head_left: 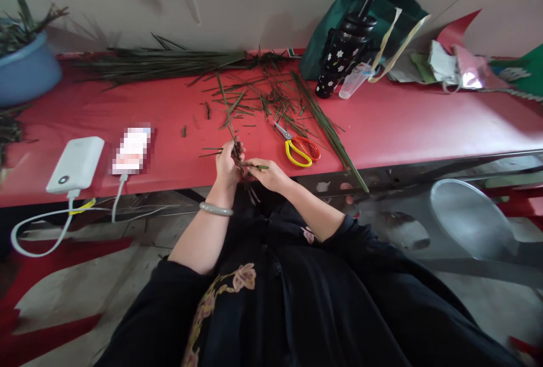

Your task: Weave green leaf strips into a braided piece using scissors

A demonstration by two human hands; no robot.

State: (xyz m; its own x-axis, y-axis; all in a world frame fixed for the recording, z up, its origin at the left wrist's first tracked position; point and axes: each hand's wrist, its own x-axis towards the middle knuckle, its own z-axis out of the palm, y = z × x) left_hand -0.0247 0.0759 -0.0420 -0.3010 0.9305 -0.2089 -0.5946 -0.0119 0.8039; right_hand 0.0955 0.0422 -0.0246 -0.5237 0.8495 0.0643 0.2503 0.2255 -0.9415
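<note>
Near the table's front edge, my left hand [229, 160] is closed round a small bundle of green leaf strips [231, 129]. Strip ends stick out to the left, upward and down below the hand. My right hand [267, 173] touches the left one at the bundle, its fingers pinching a leaf strip whose green end [263, 167] shows beside them. The exact grip of the fingertips is too small to make out. Just right of the hands lie scissors [297, 145] with one yellow and one red handle. Cut leaf scraps [282, 101] are scattered beyond them.
Long leaves [169, 64] lie along the wall, and another leaf bundle [331, 129] overhangs the front edge. A flowered black tumbler [339, 61] stands before a green bag [316, 44]. At left are a white power bank [76, 163], a cabled phone [131, 151] and a blue pot [29, 70].
</note>
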